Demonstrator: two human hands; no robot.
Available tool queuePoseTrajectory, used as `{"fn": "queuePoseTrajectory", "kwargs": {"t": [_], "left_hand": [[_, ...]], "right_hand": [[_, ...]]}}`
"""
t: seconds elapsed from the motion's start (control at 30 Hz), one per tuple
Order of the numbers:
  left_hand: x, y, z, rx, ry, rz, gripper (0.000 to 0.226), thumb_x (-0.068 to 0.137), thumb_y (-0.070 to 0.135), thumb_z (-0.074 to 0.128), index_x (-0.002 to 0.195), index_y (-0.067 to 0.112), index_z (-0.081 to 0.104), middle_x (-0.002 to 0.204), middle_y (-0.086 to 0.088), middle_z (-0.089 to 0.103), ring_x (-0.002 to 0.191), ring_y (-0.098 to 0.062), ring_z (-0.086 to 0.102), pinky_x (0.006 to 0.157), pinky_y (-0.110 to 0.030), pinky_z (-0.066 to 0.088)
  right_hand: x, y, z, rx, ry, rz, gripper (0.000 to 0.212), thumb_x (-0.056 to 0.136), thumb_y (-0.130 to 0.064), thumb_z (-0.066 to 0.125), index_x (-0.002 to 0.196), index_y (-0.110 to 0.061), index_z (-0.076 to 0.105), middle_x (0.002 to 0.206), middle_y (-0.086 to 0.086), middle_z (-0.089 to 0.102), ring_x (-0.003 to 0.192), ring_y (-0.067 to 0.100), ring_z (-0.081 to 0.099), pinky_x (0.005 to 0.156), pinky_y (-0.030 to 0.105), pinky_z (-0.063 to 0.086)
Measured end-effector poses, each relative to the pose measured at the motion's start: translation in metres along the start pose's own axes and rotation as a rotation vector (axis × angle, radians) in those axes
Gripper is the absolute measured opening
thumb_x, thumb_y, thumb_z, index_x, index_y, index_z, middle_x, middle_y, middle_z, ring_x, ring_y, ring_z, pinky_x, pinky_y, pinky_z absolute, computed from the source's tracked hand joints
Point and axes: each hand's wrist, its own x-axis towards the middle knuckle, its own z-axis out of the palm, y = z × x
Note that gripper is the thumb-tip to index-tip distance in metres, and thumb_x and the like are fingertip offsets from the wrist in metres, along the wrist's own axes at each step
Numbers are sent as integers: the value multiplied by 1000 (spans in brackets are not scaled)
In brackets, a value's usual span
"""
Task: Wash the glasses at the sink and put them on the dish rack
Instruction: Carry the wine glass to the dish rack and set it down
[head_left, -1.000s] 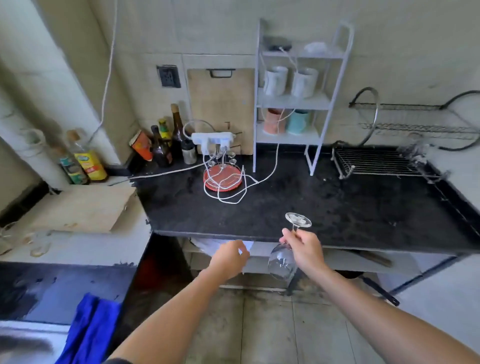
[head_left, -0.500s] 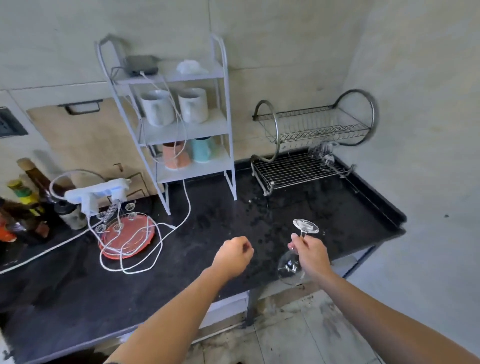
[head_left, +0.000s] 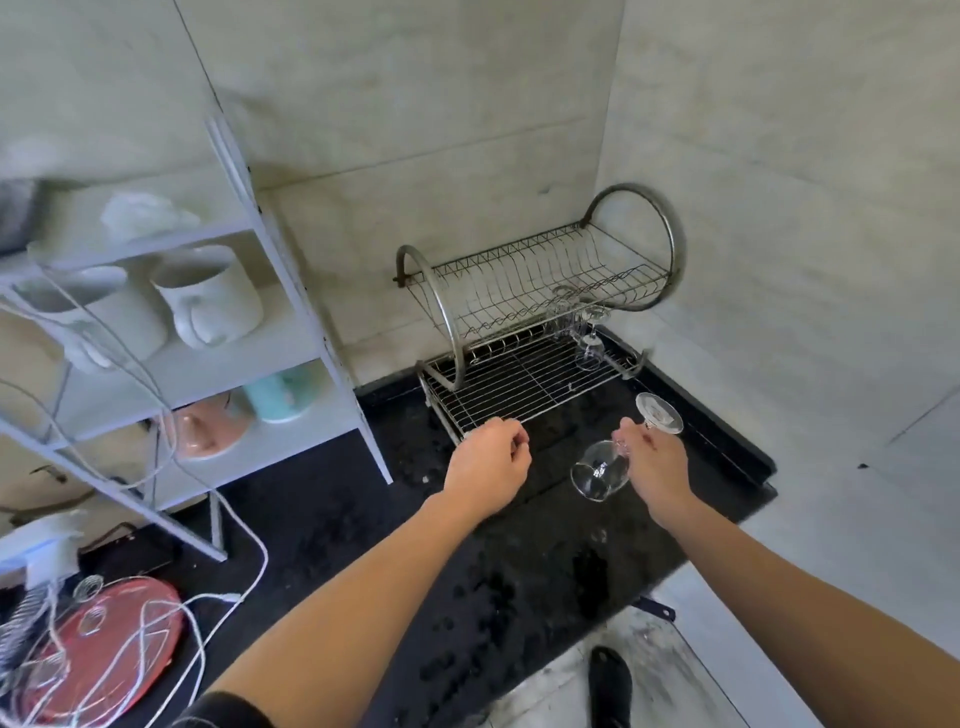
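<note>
- Head view, far left: a red round disc (head_left: 104, 654) lies on the black table (head_left: 363, 545), and white cables (head_left: 254, 566) are tangled over it.
- Above it stands a white shelf unit (head_left: 239, 364). It carries two white mugs (head_left: 208, 296) on one level and a pink cup (head_left: 202, 431) beside a teal cup (head_left: 278, 395) on the level below.
- The left grip (head_left: 485, 467) is clenched, its fingers curled and holding nothing. It hovers at the front edge of the dish rack (head_left: 519, 322).
- The dish rack stands in the corner of the table, against the wall. One wine glass (head_left: 589, 351) stands upside down on the right of its lower grid; another clear glass thing behind it is too blurred to name.
- The right grip (head_left: 657, 467) pinches the stem of a second wine glass (head_left: 602, 470). This glass is tilted, with the foot up to the right and the bowl down to the left, over the table just in front of the rack.
- Below, a dark shoe (head_left: 610, 686) is on the floor.
</note>
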Motion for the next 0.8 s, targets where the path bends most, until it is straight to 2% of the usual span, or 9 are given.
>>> {"fn": "queuePoseTrajectory", "kwargs": {"t": [0.1,0.23,0.33,0.47,0.57,0.63,0.67,0.73,0.8], "left_hand": [[51,11,3,58,164,39,23,95,22,49,111,14,62,108,0,57,101,-17,53,87,-34,49],[115,14,9,216,411,74,24,89,17,56,110,8,65,107,-8,58,102,-25,53,89,-40,49],[145,8,13,294,448,-34,30,90,23,53,113,8,64,115,-11,58,109,-29,53,93,-44,48],[157,0,21,377,481,-110,31,92,28,49,112,8,62,118,-11,60,111,-30,56,94,-45,47],[155,-2,28,436,504,-102,29,94,26,48,112,8,62,120,-11,60,115,-30,55,96,-44,44],[154,-3,29,479,505,-88,31,95,27,45,113,7,62,122,-12,60,116,-30,55,96,-42,42],[154,-3,29,500,499,-82,32,96,27,44,114,7,62,122,-12,60,116,-31,55,96,-42,41],[155,-2,28,531,484,-76,34,96,27,43,115,7,61,123,-13,60,117,-32,55,96,-42,40],[155,-2,29,548,481,-70,34,95,27,44,116,6,62,123,-14,60,116,-33,55,95,-43,42]], "right_hand": [[67,-9,10,52,-39,29,36,98,-38,50,94,-9,71,97,8,69,91,23,63,86,39,49],[144,-16,36,108,-112,105,35,98,-37,52,100,-7,70,93,5,67,86,19,62,86,40,50],[183,-11,62,167,-185,191,36,96,-31,57,97,4,67,80,6,61,71,17,54,74,35,46],[220,-13,101,123,-274,212,31,96,-34,58,96,-4,69,85,6,66,70,18,57,67,34,46],[239,-22,125,0,-301,108,30,96,-33,58,91,-4,64,96,9,67,80,22,61,71,33,48],[249,-33,137,-29,-351,7,31,98,-28,55,85,-1,60,86,5,69,79,16,62,66,17,41],[254,-41,141,-18,-381,-38,37,98,-29,52,82,2,63,80,5,70,77,15,63,61,15,36],[265,-49,150,-111,-361,-181,63,93,-48,44,86,10,66,89,20,70,87,27,64,65,25,32],[281,-46,163,-173,-355,-239,55,96,-40,48,93,12,67,94,24,68,90,31,63,72,26,38]]}}
